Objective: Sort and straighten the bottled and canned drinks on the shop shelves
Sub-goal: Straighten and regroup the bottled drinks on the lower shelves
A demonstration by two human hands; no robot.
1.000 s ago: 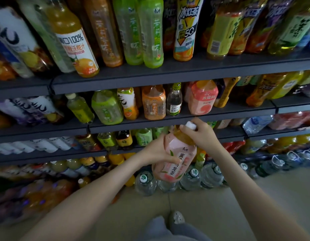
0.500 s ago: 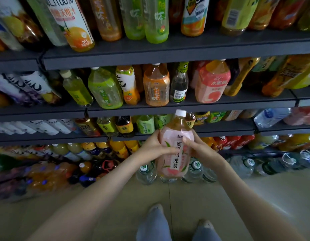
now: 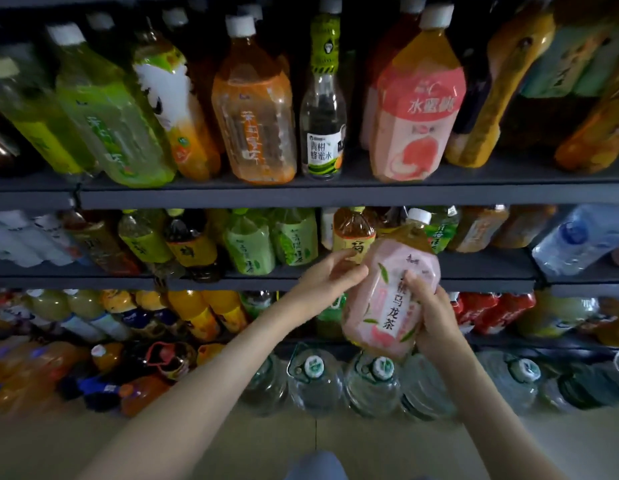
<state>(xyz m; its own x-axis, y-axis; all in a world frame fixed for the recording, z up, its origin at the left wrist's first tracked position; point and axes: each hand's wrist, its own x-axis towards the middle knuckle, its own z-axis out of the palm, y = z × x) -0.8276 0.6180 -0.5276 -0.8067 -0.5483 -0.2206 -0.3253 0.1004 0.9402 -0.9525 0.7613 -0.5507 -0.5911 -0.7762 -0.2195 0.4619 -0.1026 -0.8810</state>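
Note:
I hold a pink-labelled peach oolong tea bottle (image 3: 387, 292) with a white cap, tilted to the right, in front of the dark shelf (image 3: 488, 278). My right hand (image 3: 431, 313) grips its lower right side, thumb across the label. My left hand (image 3: 327, 277) touches the bottle's upper left side with relaxed fingers. Just behind stands an amber tea bottle with a yellow label (image 3: 355, 233). On the shelf above stands a similar large pink peach drink bottle (image 3: 417, 109).
The upper shelf (image 3: 301, 194) carries green tea (image 3: 107, 116), an orange bottle (image 3: 254, 109) and a slim glass bottle (image 3: 323, 109). Green bottles (image 3: 266, 237) fill the middle shelf; large water jugs (image 3: 370, 382) stand on the floor below.
The view has drawn closer to the shelves. The pink bottle has moved right and tilted; my right hand has slid down to its lower side, and my left hand's hold has loosened.

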